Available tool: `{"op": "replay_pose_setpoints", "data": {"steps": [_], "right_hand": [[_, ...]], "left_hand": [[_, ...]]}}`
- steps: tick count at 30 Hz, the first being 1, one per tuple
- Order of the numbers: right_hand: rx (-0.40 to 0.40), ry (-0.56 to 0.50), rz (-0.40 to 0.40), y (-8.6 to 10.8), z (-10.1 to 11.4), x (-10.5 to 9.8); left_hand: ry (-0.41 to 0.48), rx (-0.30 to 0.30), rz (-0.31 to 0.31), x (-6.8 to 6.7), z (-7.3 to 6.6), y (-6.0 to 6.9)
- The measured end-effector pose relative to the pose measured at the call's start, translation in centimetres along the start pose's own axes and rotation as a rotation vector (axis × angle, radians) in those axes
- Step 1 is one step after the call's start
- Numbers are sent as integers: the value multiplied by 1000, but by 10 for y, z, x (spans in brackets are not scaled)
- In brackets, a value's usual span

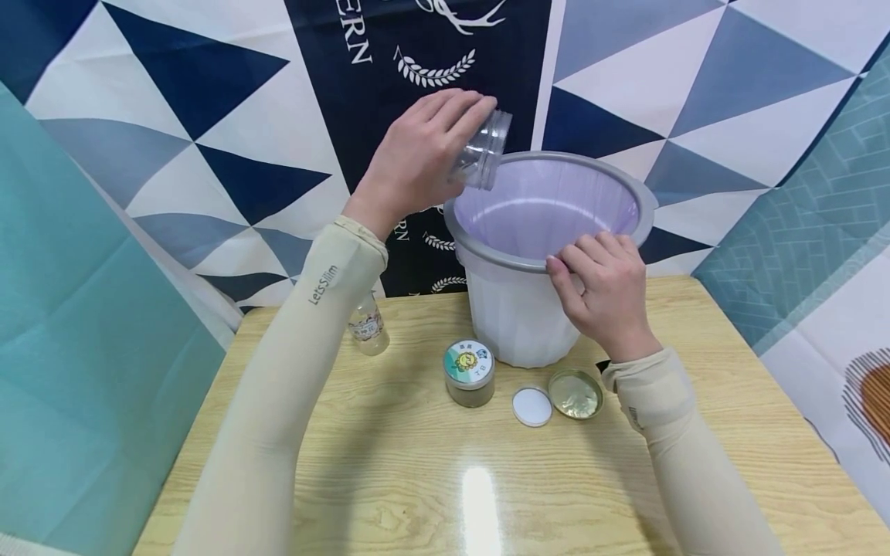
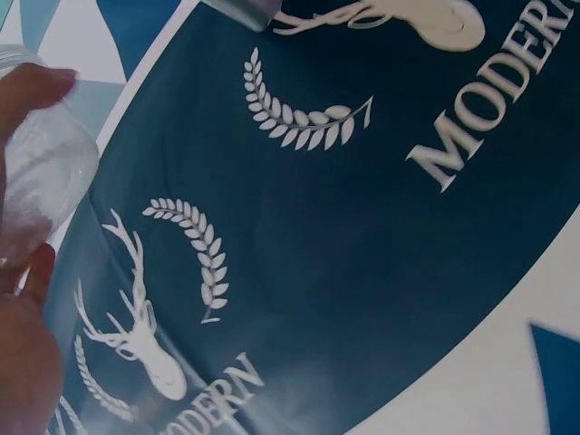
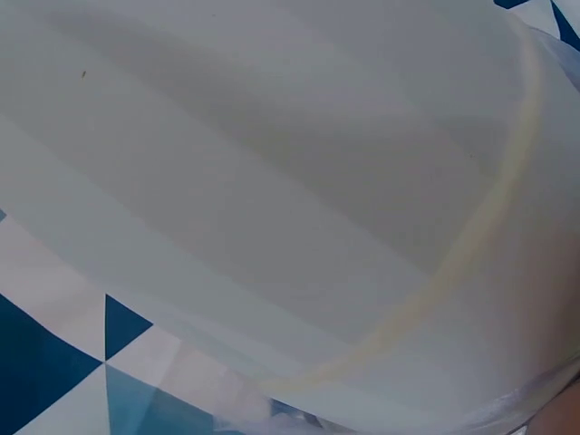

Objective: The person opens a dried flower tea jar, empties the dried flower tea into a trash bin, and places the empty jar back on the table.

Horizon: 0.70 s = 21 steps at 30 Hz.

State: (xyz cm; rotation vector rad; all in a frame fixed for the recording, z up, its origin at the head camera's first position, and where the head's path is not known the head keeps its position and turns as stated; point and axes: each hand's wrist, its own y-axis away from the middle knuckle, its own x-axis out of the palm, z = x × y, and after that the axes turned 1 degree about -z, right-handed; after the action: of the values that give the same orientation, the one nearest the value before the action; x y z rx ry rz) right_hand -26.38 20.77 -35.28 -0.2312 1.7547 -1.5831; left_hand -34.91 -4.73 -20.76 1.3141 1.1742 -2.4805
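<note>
In the head view the left hand (image 1: 426,154) grips a clear jar (image 1: 481,154), tilted with its mouth at the left edge of a white bin with a grey rim (image 1: 645,202). The left wrist view shows the fingers around the clear jar (image 2: 56,163). The right hand (image 1: 603,289) holds the bin's front rim, fingers curled over it. The bin's pale wall (image 3: 272,199) fills most of the right wrist view. Whether anything is inside the jar cannot be told.
On the wooden table (image 1: 403,479) stand a tin with a printed lid (image 1: 469,363) and a small labelled bottle (image 1: 368,328). A white round lid (image 1: 531,407) and a gold lid (image 1: 575,394) lie before the bin. Patterned cloth (image 1: 236,139) hangs behind.
</note>
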Motion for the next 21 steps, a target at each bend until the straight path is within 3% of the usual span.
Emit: {"op": "replay_pose_setpoints", "data": {"steps": [4, 11, 17, 21], "right_hand": [[31, -49, 4, -1, 1, -2], [108, -185, -25, -8, 11, -7], [89, -333, -1, -21, 43, -8], [33, -439, 104, -28, 66, -4]], "left_hand": [[130, -105, -29, 1, 0, 12], [387, -175, -192, 5, -4, 46], [570, -199, -333, 9, -22, 89], [629, -239, -341, 12, -37, 120]]}}
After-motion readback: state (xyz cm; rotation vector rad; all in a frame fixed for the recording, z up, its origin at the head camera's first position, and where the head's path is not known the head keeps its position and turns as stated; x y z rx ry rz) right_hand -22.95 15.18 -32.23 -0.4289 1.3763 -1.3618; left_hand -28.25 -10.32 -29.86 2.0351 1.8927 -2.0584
